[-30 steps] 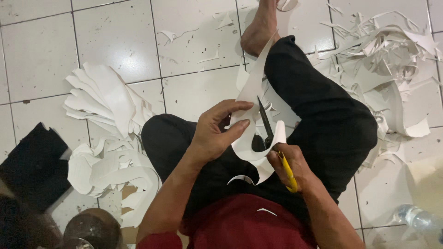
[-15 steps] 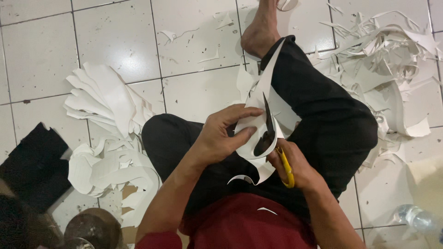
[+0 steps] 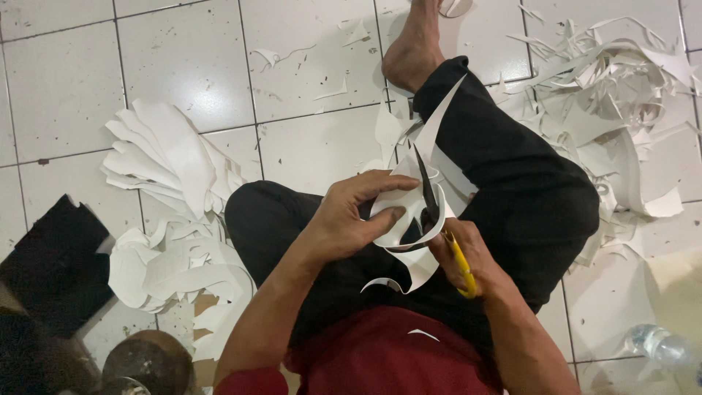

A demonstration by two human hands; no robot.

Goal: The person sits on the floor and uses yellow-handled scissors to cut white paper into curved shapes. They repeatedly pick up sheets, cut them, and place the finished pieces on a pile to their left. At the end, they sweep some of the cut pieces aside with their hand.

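While the person sits on the tiled floor (image 3: pixel 183 66) with legs folded, the white sheet piece (image 3: pixel 406 219) is held above the lap, between the two hands and touching both.

Left hand (image 3: pixel 351 219): closed around the piece from its left side, thumb on the near face, fingers curled over the top edge. Firm pinch, not a fist.

Right hand (image 3: pixel 464 256): wrapped around the yellow handles of the scissors (image 3: pixel 431 201); how far the handles are squeezed cannot be told. Dark blades point up and away from the body, tilted slightly left, and cross the piece near its middle.

Key relation: the blade line runs roughly along the piece's long axis, lap toward foot (image 3: pixel 413 51). A long narrow offcut strip (image 3: pixel 439 124) rises from the cut toward the upper right, over the dark trouser leg (image 3: pixel 526 183). Left hand is nearer the piece's body; right hand sits just below and right of it.

Change against the frame half a second ago: blades sit further into the sheet, the left fingers reach further over the top edge, and the strip stands longer and straighter.

Surroundings: stack of cut white shapes (image 3: pixel 161 161) on the floor to the left, loose scrap heap (image 3: pixel 614 95) at upper right, clear plastic bottle (image 3: pixel 658 344) at lower right.
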